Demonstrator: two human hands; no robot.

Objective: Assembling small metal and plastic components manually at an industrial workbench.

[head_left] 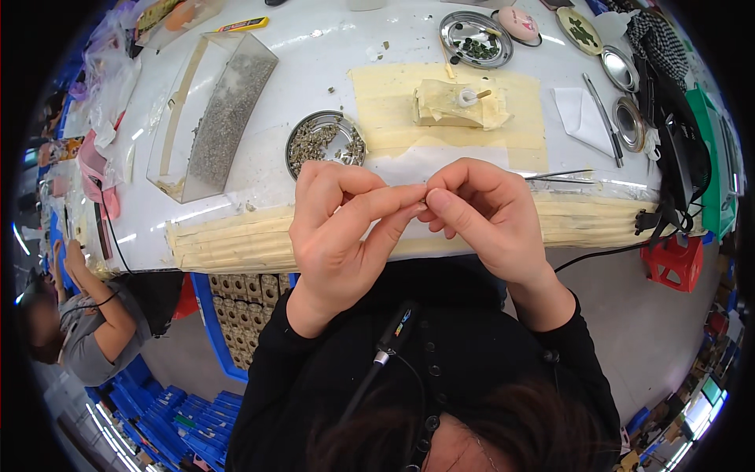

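Left hand [334,240] + right hand [499,232]: both grips pinched on tiny, mostly hidden piece [422,202] | piece: between hands, over desk [314,71] edge | step: likely fine two-handed handling | next: seems to want steady, light pressure

The person wears a black top [480,346] in the lower middle of the frame, with long sleeves [275,342] and round dark buttons [432,422] in a row. On the chest there is a black device [399,326] with a silver ring [381,358] and black cable [360,395]. A thin necklace [481,451] and loose hair [535,421] are near the bottom edge.
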